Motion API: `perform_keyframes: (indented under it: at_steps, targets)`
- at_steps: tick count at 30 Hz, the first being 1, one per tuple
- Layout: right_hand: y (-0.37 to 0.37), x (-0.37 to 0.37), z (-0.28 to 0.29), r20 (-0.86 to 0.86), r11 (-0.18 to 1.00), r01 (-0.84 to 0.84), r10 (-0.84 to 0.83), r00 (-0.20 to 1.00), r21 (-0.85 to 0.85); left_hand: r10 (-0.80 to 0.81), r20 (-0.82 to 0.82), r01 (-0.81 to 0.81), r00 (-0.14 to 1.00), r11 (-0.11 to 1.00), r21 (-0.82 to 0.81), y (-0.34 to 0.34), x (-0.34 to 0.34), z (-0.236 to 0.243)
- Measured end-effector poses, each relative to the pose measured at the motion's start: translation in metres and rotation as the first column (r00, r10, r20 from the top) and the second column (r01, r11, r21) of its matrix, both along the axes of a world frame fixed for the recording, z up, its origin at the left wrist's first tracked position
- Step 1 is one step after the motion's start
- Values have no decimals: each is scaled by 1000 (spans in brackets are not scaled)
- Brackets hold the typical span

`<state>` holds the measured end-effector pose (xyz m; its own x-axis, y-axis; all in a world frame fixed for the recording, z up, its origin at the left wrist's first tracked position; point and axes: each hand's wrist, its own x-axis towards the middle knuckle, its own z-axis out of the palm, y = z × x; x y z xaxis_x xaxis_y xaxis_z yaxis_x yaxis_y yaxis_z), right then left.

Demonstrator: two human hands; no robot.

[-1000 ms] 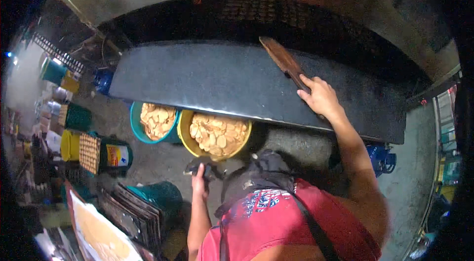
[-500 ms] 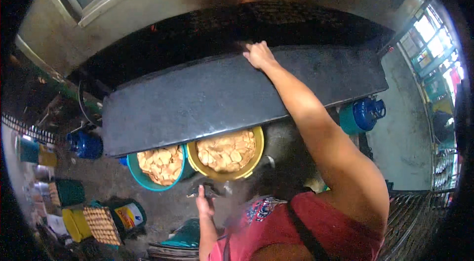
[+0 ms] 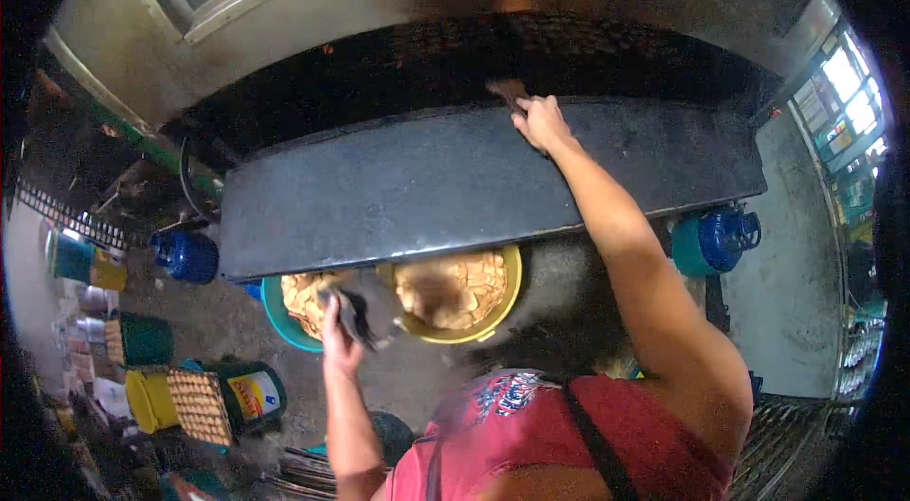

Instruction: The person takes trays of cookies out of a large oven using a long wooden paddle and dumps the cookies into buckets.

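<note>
My right hand [image 3: 544, 125] is closed on a small brown, flat thing [image 3: 507, 91], blurred, at the far edge of the dark metal shelf [image 3: 455, 179] before the oven opening [image 3: 417, 65]. My left hand [image 3: 341, 349] has its fingers around a dark, blurred thing [image 3: 356, 313], its kind unclear. It is over the gap between two tubs of flat, pale brown baked pieces. One tub is teal [image 3: 278, 316], the other yellow [image 3: 515, 288]. The shelf's front edge covers the tubs' far sides.
Blue gas cylinders stand left [image 3: 185, 256] and right [image 3: 725, 240] of the shelf. Egg trays [image 3: 201, 406] lean by a dark green bucket [image 3: 254, 395] at lower left. A yellow container [image 3: 150, 399] stands beside them. Stacked dark trays [image 3: 303, 477] lie near me.
My left hand has moved left and forward, carrying the dark thing up to the tubs. My right hand remains at the shelf's far edge, where the brown thing now shows. The view has shifted slightly.
</note>
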<state>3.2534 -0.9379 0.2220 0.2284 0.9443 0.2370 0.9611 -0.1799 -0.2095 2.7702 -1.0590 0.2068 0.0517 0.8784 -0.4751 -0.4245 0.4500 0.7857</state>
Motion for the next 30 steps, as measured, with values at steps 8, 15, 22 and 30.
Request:
perform_keyframes:
  at_steps: [8,15,22,30]
  targets:
    - [-69,24,4,-27,987,-111,115,993,114,-331,153,318,931,943,102,150,176,87]
    - [-100,34,12,-104,980,-187,192,976,64,-282,49,286,958,953,-101,337,318,7]
    - [-100,53,8,-71,969,-213,223,972,128,-214,-71,214,974,977,-14,409,405,-32]
    - [-105,35,14,-26,979,-183,186,982,87,-245,-102,255,964,961,106,404,398,-6]
